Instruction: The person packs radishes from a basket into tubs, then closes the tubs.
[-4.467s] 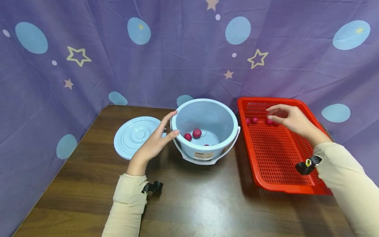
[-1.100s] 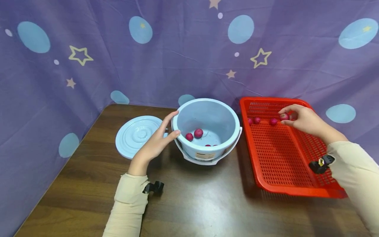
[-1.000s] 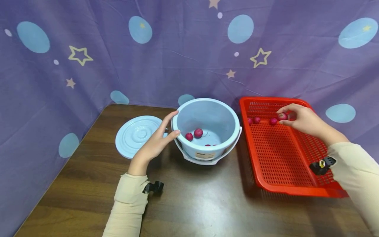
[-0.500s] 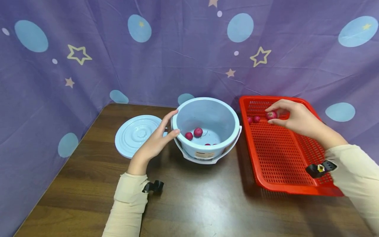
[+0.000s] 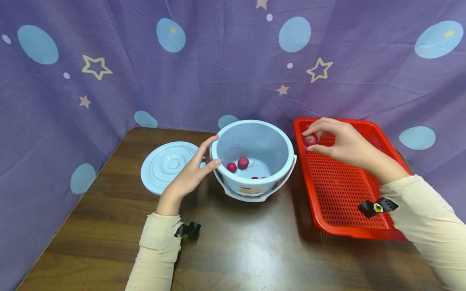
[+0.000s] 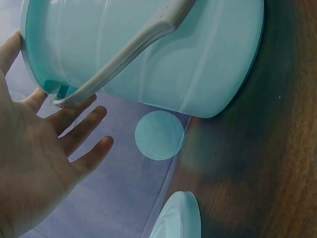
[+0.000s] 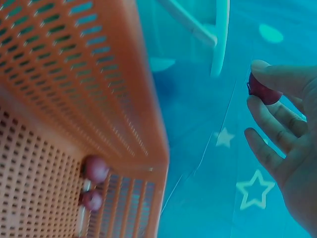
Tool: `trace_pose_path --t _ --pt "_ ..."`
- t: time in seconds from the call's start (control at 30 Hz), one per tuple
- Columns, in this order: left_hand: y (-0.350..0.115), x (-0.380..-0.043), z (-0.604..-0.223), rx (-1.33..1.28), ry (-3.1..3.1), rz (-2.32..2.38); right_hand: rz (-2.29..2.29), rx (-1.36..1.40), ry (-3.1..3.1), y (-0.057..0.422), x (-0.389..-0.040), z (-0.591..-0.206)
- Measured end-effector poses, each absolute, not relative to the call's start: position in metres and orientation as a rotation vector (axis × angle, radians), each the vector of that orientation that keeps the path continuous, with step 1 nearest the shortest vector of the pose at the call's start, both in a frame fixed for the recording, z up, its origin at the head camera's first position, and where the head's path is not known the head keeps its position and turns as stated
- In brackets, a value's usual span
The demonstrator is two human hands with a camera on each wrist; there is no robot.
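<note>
My right hand point(image 5: 340, 139) pinches a red radish point(image 5: 310, 140) between thumb and fingertips, over the back left corner of the red plastic basket point(image 5: 314, 202). In the right wrist view the held radish point(image 7: 265, 91) is beyond the basket's rim, while two more radishes, one larger point(image 7: 95, 168) and one smaller point(image 7: 91, 200), lie on the basket floor. My left hand point(image 5: 189, 176) touches the left rim of the light blue bucket point(image 5: 251, 182) with its thumb and forefinger spread; its other fingers extend beside the handle in the left wrist view. Several radishes point(image 5: 243, 163) lie inside the bucket.
A light blue lid point(image 5: 160, 161) lies flat on the brown wooden table point(image 5: 233, 246), left of the bucket. The bucket's pale handle point(image 5: 284, 184) hangs down at its front. A purple patterned curtain point(image 5: 233, 72) stands behind the table.
Over the basket, my right hand has taken hold of a radish and carried it leftward toward the bucket. My left hand has stayed at the bucket's rim.
</note>
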State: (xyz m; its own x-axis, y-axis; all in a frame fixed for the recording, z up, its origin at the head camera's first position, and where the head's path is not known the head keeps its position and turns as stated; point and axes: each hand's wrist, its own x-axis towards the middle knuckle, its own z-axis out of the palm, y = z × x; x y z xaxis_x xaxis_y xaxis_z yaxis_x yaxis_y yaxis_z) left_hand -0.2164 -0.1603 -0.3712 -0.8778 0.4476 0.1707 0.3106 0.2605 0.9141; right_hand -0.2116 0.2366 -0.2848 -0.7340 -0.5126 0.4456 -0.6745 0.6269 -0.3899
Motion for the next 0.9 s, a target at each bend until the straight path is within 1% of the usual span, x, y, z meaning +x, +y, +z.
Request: trace_pose_path --t 0.23,0.57,0.9 --pt "-0.160 -0.215 -0.370 0.720 2.389 1.692 0.826 1.055 -2.537 0.216 -0.213 -0.281" --pt "-0.160 -0.215 -0.370 0.725 2.388 1.691 0.871 1.103 -2.626 0.191 -0.211 -0.281" --pt "-0.161 -0.216 -0.372 0.743 2.400 1.694 0.846 1.184 -2.713 0.174 -0.208 -0.286"
